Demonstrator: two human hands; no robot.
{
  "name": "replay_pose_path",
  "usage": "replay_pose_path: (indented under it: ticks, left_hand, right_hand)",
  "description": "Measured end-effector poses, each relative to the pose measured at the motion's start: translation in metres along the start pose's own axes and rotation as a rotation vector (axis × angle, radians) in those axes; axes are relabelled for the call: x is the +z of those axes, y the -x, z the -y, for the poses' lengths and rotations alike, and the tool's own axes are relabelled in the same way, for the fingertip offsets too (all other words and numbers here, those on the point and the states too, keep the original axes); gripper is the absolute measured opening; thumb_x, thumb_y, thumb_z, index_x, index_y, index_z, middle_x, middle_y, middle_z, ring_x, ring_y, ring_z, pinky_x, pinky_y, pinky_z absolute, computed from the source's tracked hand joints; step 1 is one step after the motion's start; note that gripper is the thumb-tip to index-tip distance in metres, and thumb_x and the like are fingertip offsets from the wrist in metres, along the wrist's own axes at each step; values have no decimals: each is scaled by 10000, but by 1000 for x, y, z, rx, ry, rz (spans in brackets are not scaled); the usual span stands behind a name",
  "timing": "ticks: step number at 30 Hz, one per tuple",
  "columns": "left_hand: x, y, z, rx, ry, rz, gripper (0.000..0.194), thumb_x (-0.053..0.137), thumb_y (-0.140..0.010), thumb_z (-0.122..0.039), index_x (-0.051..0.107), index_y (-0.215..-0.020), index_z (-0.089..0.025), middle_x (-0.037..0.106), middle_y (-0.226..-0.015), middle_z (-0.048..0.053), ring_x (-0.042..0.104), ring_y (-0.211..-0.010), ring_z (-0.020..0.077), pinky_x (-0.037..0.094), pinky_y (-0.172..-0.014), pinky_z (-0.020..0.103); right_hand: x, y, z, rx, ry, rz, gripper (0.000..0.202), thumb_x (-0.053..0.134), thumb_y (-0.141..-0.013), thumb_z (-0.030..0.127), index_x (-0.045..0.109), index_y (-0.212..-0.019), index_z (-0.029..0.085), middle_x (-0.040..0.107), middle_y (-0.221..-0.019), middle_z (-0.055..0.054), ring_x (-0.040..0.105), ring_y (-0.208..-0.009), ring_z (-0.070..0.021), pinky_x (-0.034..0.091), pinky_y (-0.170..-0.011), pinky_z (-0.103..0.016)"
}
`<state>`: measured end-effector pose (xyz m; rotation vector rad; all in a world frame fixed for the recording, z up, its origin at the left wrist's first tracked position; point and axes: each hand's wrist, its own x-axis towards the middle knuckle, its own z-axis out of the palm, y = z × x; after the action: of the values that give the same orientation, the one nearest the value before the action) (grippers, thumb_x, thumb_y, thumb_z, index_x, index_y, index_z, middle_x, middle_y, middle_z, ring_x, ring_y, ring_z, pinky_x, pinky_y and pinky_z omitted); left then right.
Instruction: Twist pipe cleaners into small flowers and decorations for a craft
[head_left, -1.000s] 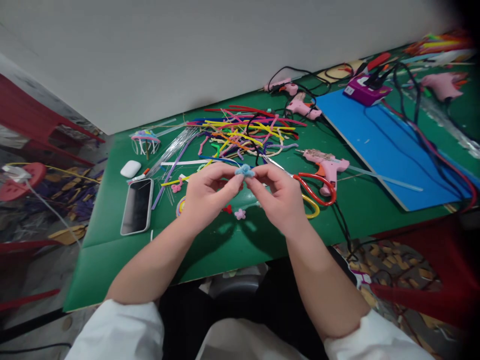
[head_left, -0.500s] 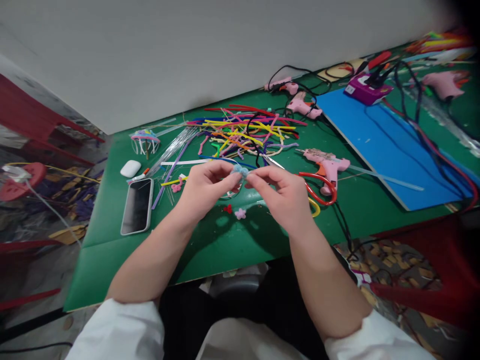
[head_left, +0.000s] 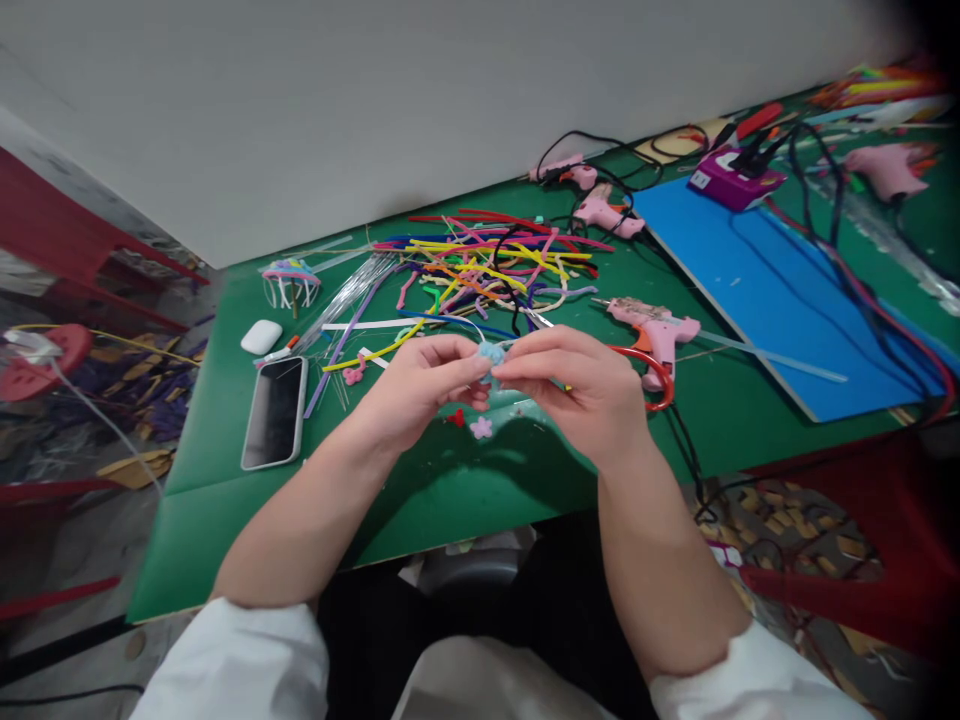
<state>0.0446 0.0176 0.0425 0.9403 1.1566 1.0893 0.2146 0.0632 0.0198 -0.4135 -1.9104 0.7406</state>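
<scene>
Between my two hands is a small light-blue pipe cleaner flower [head_left: 491,353], partly covered by the fingertips. My left hand [head_left: 424,385] pinches it from the left, thumb against fingers. From the right, my right hand [head_left: 574,380] has thumb and fingertips closed on its other edge. Just below, a lilac pipe cleaner flower [head_left: 481,428] and a small red piece [head_left: 457,417] lie on the green table [head_left: 420,510]. Left of my left hand is a pink looped piece [head_left: 354,374]. Behind my right hand, red-handled scissors [head_left: 661,398] are partly hidden.
Loose coloured pipe cleaners [head_left: 487,265] are heaped behind the hands. A pink glue gun [head_left: 656,335] with a clear stick lies right, near a blue board [head_left: 780,300] and purple power block [head_left: 739,180]. At left are a phone [head_left: 274,412], white case [head_left: 262,337] and small umbrella-like craft [head_left: 292,280].
Both hands have come slightly nearer to me with the light-blue flower. My right hand has turned, its fingers now lying more over the piece and covering more of the scissors.
</scene>
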Motion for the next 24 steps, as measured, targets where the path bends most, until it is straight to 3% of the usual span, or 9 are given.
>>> replay_pose_path:
  ticks: [6,13,19,24]
  left_hand:
    - [2,0,1,46,-31,-16,162,696,-684,-282,605,-659,-151,574,-567,-27,568,-489,69,491,-495,171]
    - [5,0,2,166,-125,-75,151,687,-693,-282,609,-659,-158,588,-581,-35,564,-488,69,493,-507,183]
    - [12,9,-2,369,-381,-216,107,675,-705,-266,649,-702,-163,642,-627,-10,602,-565,97,502,-543,194]
    - [15,11,1,506,-591,-290,90,655,-720,-246,671,-759,-166,672,-714,11,614,-632,108,511,-584,196]
  right_hand:
    - [1,-1,3,-71,130,7,150,537,-832,191,674,-868,239,655,-854,-32,613,-826,-140,506,-731,-278]
    - [4,-3,3,-33,169,-48,71,585,-800,186,650,-809,213,664,-792,-30,610,-773,-144,496,-718,-289]
    - [-1,-4,7,132,81,-51,28,615,-780,229,639,-780,215,663,-788,-15,614,-772,-151,494,-714,-295]
    - [-3,-3,9,144,176,-17,61,572,-807,225,620,-782,196,645,-797,-30,595,-772,-151,473,-717,-293]
